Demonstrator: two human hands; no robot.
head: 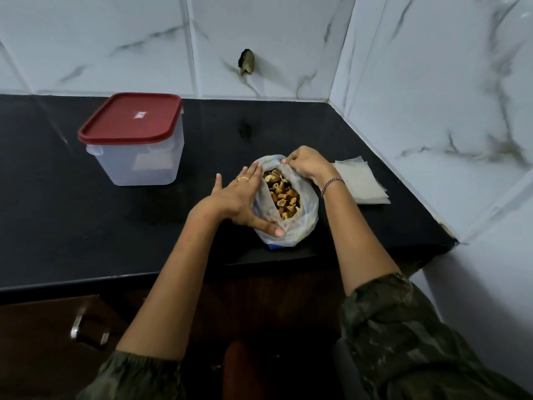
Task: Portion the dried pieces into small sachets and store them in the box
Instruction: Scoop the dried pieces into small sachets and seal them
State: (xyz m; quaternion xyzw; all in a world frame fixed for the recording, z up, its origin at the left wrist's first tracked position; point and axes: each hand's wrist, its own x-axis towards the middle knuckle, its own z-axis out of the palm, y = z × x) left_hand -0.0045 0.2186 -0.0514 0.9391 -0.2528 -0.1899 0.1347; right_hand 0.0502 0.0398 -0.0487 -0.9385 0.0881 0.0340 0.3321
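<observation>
A thin clear plastic bag (pixel 307 219) stands open on the black counter (pixel 86 226), full of yellow-brown dried pieces (pixel 284 197). My left hand (pixel 239 200) lies against the bag's left side with straight fingers, and its thumb presses the near rim. My right hand (pixel 305 164) pinches the bag's far rim and holds it up. A stack of small white sachets (pixel 360 183) lies flat just right of the bag. The clear box (pixel 138 160) with a red lid (pixel 131 116) stands closed at the back left.
Marble-tiled walls close off the back and the right side of the counter. A dark hole (pixel 246 62) marks the back wall. Below the counter's front edge is a dark cabinet with a metal handle (pixel 86 327).
</observation>
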